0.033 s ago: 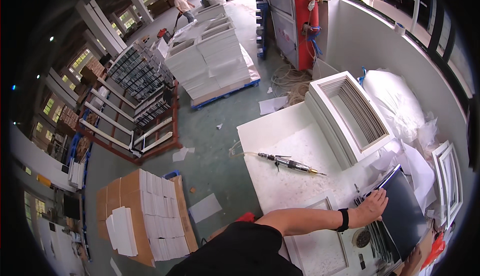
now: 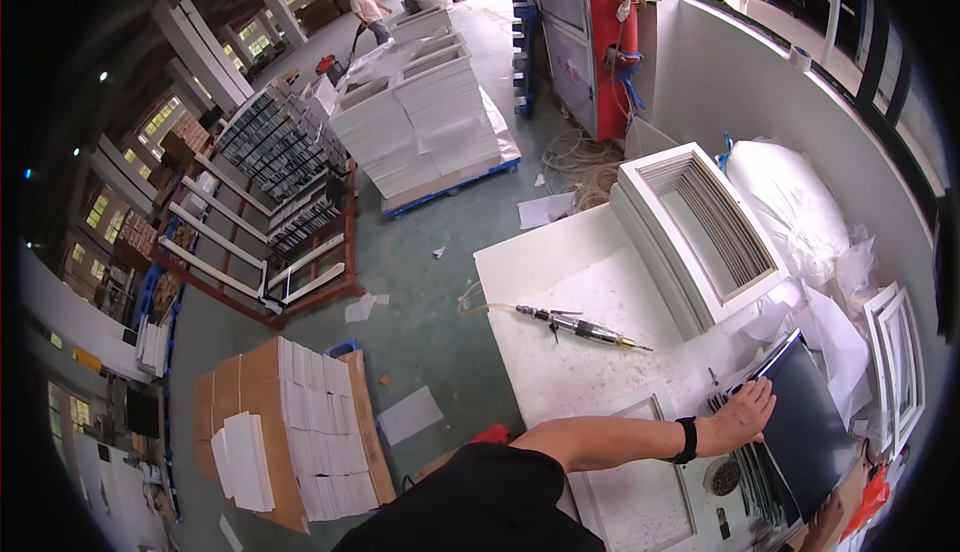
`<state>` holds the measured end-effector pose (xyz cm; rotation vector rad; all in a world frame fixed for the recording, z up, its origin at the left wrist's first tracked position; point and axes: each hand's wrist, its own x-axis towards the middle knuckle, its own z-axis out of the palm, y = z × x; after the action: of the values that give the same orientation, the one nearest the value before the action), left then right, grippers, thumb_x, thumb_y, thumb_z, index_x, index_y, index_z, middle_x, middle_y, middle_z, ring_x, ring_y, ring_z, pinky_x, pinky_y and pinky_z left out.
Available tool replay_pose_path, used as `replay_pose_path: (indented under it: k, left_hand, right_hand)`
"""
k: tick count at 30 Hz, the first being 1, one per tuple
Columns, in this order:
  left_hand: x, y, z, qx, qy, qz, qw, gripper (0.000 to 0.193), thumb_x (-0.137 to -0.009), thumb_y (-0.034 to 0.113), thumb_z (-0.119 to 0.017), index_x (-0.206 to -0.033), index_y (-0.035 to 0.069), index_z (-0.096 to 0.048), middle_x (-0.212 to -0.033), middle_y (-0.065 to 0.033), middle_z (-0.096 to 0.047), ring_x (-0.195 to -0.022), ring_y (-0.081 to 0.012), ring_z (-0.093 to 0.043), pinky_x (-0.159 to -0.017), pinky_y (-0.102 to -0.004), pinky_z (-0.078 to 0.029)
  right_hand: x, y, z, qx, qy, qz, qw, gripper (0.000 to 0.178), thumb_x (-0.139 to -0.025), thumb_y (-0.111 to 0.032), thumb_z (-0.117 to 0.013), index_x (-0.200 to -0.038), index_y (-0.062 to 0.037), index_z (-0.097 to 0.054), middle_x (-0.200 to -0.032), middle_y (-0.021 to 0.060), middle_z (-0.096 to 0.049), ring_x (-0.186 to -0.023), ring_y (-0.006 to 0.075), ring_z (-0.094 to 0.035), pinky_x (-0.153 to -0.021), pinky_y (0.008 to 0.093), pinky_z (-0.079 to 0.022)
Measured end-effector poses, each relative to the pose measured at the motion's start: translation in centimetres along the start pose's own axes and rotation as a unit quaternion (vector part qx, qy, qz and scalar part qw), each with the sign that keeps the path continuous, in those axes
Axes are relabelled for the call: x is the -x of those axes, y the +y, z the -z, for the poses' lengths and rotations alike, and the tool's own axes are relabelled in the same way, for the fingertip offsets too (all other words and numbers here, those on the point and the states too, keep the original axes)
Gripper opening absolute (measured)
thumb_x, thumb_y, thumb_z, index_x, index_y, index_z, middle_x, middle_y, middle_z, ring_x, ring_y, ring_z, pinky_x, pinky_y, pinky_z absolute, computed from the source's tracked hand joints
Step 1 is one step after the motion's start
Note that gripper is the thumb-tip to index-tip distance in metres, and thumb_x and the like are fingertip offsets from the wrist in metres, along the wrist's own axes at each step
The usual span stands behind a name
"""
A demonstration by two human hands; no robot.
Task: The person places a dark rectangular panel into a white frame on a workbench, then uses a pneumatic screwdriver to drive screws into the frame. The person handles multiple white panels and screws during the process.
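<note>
My left hand (image 2: 742, 415), below a black wristband (image 2: 686, 439), has its fingers closed over the left edge of a dark, glossy flat panel (image 2: 803, 422). Beneath that panel are several thin dark sheets (image 2: 765, 492), their edges fanned out. At the panel's near end, my right hand (image 2: 824, 524) is close to its lower edge, its fingers mostly hidden. A white frame (image 2: 690, 497) lies on the white worktable (image 2: 520, 282), partly under my left forearm. Beside the sheets sits a small round dark dish (image 2: 722, 476) of what look like screws.
A power screwdriver (image 2: 580, 326) with a hose lies on the table. White frames (image 2: 660, 247) are stacked at its far right, near a white plastic bag (image 2: 785, 202). More frames (image 2: 895, 362) lean right. A cardboard-wrapped stack (image 2: 320, 422) stands left; a person (image 2: 367, 12) is far off.
</note>
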<state>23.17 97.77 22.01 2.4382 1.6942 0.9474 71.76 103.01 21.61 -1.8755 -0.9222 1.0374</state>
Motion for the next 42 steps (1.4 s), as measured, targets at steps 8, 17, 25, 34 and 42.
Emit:
replay_pose_path:
  k: [8,17,25,34,42]
  left_hand:
    - [0.5,-0.2,-0.2,-0.003,0.011,-0.007,1.0,0.09,-0.076,0.051,-0.079,-0.135,-0.012,-0.055,-0.141,-0.0331,-0.054,-0.138,-0.0448,-0.047,-0.118,-0.0504,-0.033]
    - [-0.4,-0.6,2.8,0.032,0.036,-0.039,0.998,0.079,-0.082,0.046,-0.078,-0.132,-0.01,-0.054,-0.13,-0.0294,-0.056,-0.126,-0.0422,-0.053,-0.105,-0.0488,-0.044]
    - [-1.4,0.3,3.7,0.015,-0.003,-0.045,0.999,0.068,-0.089,0.044,-0.076,-0.133,-0.004,-0.06,-0.135,-0.0281,-0.061,-0.127,-0.0406,-0.057,-0.104,-0.0469,-0.044]
    - [-0.7,0.0,3.8,-0.003,-0.018,-0.043,0.999,0.066,-0.09,0.043,-0.075,-0.136,-0.003,-0.06,-0.136,-0.027,-0.061,-0.13,-0.0409,-0.056,-0.107,-0.0474,-0.043]
    - [-0.9,0.2,4.1,-0.011,-0.037,-0.05,0.998,0.067,-0.089,0.042,-0.076,-0.137,-0.003,-0.059,-0.138,-0.0277,-0.059,-0.131,-0.0409,-0.055,-0.108,-0.0483,-0.041]
  right_hand:
    - [1.3,0.3,0.8,-0.016,0.018,-0.05,0.998,0.046,-0.094,-0.054,-0.069,-0.116,-0.0136,-0.065,-0.092,-0.001,-0.069,-0.084,0.0108,-0.066,-0.064,0.0281,-0.049]
    - [6.8,-7.4,-0.8,0.026,0.035,0.041,0.998,0.037,-0.1,-0.039,-0.066,-0.114,-0.0054,-0.069,-0.091,-0.0014,-0.071,-0.074,0.0067,-0.066,-0.06,0.0208,-0.049]
    - [8.9,-9.6,-1.2,-0.016,0.009,0.006,1.0,0.027,-0.095,-0.025,-0.073,-0.115,-0.0066,-0.069,-0.093,-0.0013,-0.067,-0.08,0.0081,-0.062,-0.072,0.0253,-0.051]
    - [8.7,-2.7,-0.6,-0.16,-0.135,-0.029,0.977,0.04,-0.098,-0.011,-0.071,-0.134,0.0039,-0.061,-0.113,0.0058,-0.071,-0.095,0.0135,-0.068,-0.086,0.0265,-0.056]
    - [11.3,-0.2,0.2,-0.156,-0.136,-0.061,0.976,0.057,-0.095,-0.018,-0.077,-0.143,0.0022,-0.053,-0.115,-0.0001,-0.068,-0.09,0.0055,-0.063,-0.075,0.021,-0.052]
